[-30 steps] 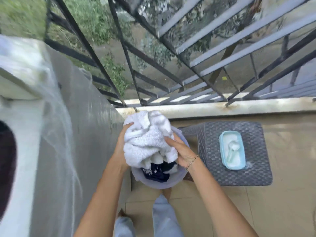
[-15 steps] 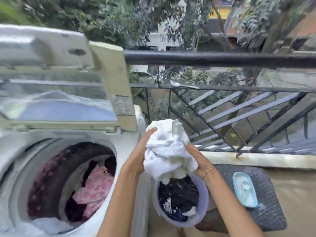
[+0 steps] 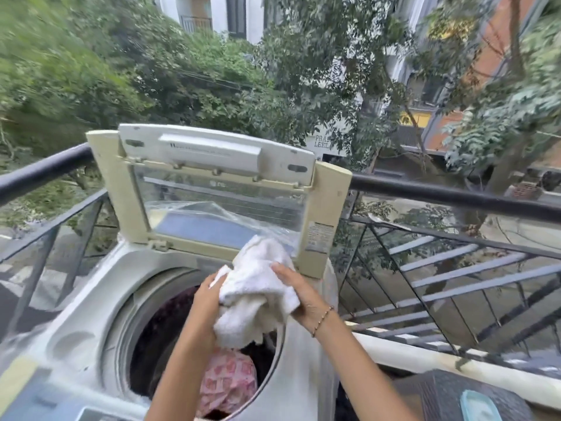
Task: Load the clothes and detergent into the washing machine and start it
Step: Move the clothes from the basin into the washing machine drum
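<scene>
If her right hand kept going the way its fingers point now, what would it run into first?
The right hand points up and left, its fingers already pressed into the white towel. Past the towel, probably the raised lid of the washing machine, though depth is hard to judge.

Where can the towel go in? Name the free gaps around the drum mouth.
Dark open room lies in the drum left of the pink garment, bordered by the grey rim. The right side is crowded: both hands, left hand and right hand, hold the white towel there.
</scene>
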Demonstrator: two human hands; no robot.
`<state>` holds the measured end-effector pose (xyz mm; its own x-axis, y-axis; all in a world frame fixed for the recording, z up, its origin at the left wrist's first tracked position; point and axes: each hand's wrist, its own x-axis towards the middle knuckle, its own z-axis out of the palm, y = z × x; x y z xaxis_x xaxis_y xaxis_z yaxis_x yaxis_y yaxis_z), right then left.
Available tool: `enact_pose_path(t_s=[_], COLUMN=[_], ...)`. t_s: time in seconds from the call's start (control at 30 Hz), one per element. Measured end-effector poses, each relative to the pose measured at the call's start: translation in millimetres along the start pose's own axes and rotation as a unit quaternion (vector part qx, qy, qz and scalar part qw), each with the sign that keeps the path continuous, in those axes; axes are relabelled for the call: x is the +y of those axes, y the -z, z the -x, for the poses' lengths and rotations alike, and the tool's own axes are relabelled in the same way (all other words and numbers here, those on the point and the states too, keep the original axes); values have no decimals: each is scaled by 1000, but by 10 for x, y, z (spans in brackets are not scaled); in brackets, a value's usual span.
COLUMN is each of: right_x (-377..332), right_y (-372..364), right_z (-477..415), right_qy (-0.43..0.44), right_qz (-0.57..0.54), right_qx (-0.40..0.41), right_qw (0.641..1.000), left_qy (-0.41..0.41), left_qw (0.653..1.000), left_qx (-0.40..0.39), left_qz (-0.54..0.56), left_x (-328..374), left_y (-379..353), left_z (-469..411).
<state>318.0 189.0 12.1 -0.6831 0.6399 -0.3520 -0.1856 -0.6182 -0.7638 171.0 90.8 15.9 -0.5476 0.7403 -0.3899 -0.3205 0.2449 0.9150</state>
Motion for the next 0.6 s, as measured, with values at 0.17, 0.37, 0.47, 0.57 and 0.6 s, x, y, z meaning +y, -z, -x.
enact_pose_path(t_s=[0.17, 0.37, 0.47, 0.57, 0.6], right_x=[377, 848, 915, 797, 738], right_y=[-225, -153, -92, -16, 22], right_z=[-486, -654, -544, -368, -298], right_qy=[-41, -29, -16, 16, 23], right_qz=[115, 475, 450, 415, 384], right_qx=[58, 125, 118, 139, 146], right_qw=[991, 870, 885, 899, 911], left_qy=[1, 80, 55, 32, 22], left_qw=[994, 981, 985, 988, 988], left_qx=[88, 97, 77, 71, 76], left_qz=[-68, -149, -142, -130, -134], left_x=[-41, -566, -557, -543, -555], left_y=[464, 704, 460, 87, -37], left_z=[-319, -684, -629, -501, -459])
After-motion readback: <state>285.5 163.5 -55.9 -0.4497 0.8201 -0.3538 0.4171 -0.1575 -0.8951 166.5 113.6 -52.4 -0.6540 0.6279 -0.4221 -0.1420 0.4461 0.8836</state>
